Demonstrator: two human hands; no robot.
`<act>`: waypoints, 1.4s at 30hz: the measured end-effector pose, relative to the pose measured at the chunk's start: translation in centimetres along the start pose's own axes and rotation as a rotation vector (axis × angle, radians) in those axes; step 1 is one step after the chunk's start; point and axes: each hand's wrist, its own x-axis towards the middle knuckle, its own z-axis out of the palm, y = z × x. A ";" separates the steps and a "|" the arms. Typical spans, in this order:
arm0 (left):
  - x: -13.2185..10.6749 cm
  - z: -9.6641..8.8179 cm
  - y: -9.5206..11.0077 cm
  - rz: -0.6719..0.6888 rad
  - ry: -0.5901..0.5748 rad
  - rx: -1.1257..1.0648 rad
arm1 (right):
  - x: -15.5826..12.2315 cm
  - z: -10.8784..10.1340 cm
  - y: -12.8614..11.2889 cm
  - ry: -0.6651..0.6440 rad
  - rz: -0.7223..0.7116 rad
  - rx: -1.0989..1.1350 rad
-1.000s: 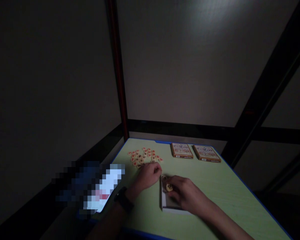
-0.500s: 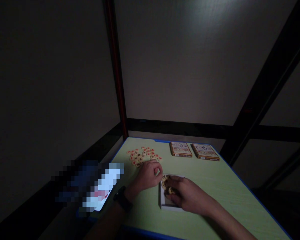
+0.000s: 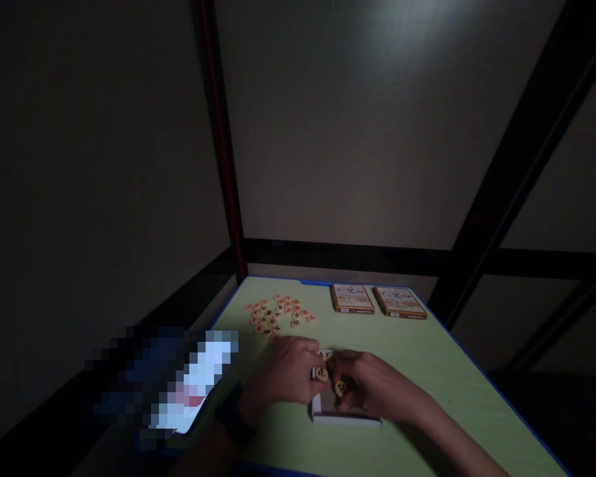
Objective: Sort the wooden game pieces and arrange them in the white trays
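My left hand [image 3: 288, 370] is curled and pinches a round wooden game piece [image 3: 320, 373] at the left rim of a small white box [image 3: 345, 417] on the green table [image 3: 427, 384]. My right hand [image 3: 372, 387] rests over the box with its fingers closed on another round piece [image 3: 340, 388]. A third piece shows between the two hands at the box's far edge. A heap of several loose pieces [image 3: 277, 313] with red and black marks lies on the table beyond my left hand.
Two flat orange-edged boxes [image 3: 352, 298] [image 3: 400, 301] lie side by side at the table's far edge. A blurred bright patch [image 3: 189, 384] sits off the table's left side. Dark frame bars [image 3: 218, 139] rise behind the table; the room is dim.
My left hand has come back from the heap to the box's left rim with a piece. My right hand stays over the box, with a piece now between its fingertips.
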 end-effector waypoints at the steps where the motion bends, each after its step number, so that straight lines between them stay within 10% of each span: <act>1: 0.0 0.0 0.1 0.000 -0.014 -0.007 | 0.0 0.0 0.0 -0.006 0.000 0.000; 27: 0.5 -1.3 -1.3 -0.075 0.094 -0.170 | 0.6 1.5 -0.1 0.102 -0.022 -0.115; 42: 0.7 -0.1 -0.5 0.038 -0.041 -0.093 | 1.1 2.0 0.7 0.223 -0.026 -0.102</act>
